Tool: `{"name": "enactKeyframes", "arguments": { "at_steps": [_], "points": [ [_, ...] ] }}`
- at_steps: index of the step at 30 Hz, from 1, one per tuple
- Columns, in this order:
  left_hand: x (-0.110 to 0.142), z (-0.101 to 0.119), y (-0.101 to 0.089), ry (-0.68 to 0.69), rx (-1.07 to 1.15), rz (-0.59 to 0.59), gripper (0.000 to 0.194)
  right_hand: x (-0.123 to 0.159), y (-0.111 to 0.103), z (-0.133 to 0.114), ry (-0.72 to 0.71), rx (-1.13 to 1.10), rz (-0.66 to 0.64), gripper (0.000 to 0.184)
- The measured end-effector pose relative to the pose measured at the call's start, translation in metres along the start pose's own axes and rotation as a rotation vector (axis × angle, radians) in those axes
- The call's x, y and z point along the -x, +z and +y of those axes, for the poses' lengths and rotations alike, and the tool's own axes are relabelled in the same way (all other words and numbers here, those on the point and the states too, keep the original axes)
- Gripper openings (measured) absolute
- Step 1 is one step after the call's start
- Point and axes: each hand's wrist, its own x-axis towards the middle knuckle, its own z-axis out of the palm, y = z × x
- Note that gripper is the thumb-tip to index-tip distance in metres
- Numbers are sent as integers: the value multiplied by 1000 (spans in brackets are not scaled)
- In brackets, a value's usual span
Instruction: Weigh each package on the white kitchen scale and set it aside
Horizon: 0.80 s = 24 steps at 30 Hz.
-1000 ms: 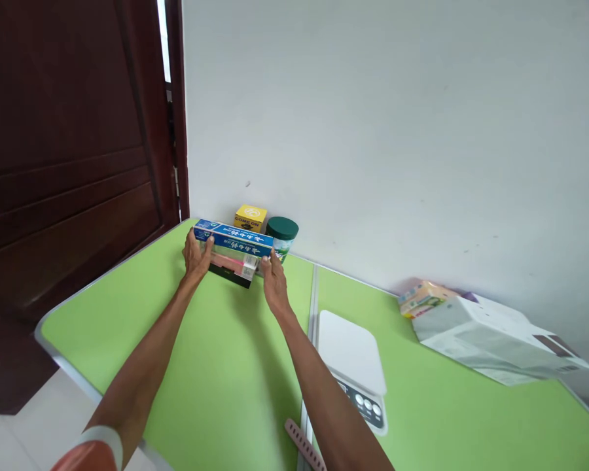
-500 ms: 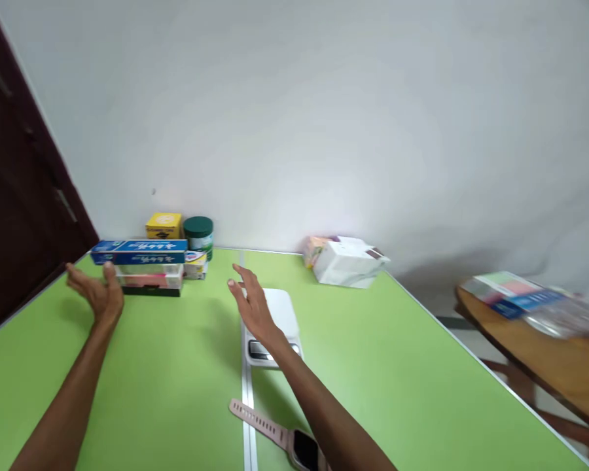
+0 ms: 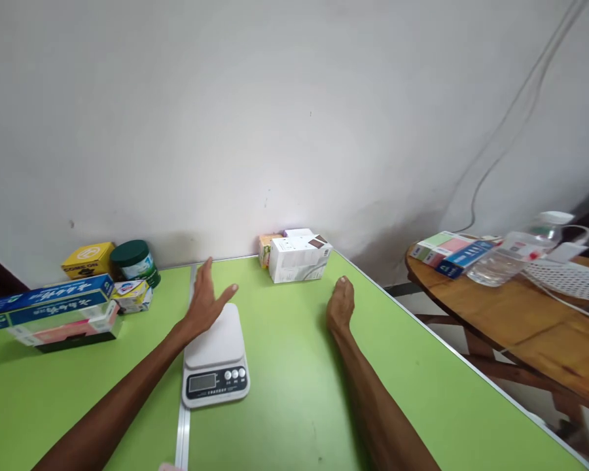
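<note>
Over the white kitchen scale [image 3: 216,347], my left hand [image 3: 207,302] is held up with its thumb spread from the fingers, empty. The scale's plate is bare; its dark display and round buttons face me. To the right, my right hand [image 3: 341,305] is above the green table, seen nearly edge-on, its fingers close together and foreshortened. Nothing shows in it. Nearest to it is a white box [image 3: 299,260] at the back, with an orange box [image 3: 265,250] and a purple-white one beside and behind it.
At the left sit a long blue box [image 3: 53,301] stacked on other boxes, a yellow box [image 3: 89,260], a green-lidded jar [image 3: 136,261] and a small yellow-white box [image 3: 132,296]. A wooden side table [image 3: 544,340] at the right bears boxes, a plastic bottle [image 3: 508,258] and a white perforated item.
My view has turned right. My left hand has gone from beside the stacked boxes to over the scale, and my right hand from the scale to the right part of the table.
</note>
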Motion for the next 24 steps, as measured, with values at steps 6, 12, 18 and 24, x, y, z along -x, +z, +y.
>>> {"name": "enactKeyframes", "arguments": {
  "at_steps": [6,12,18,24],
  "points": [
    [-90,15,89,-191,79,-350,146,-68,45,19,47,-145,-82,81],
    [-136,7,136,-130,181,-425,165,-111,62,20,272,-618,-382,89],
    [-144,-1,153,-92,266,-369,165,-122,67,6,271,-602,-688,78],
    [-145,-10,157,-71,256,-302,166,-113,63,4,279,-503,-740,86]
  ]
}}
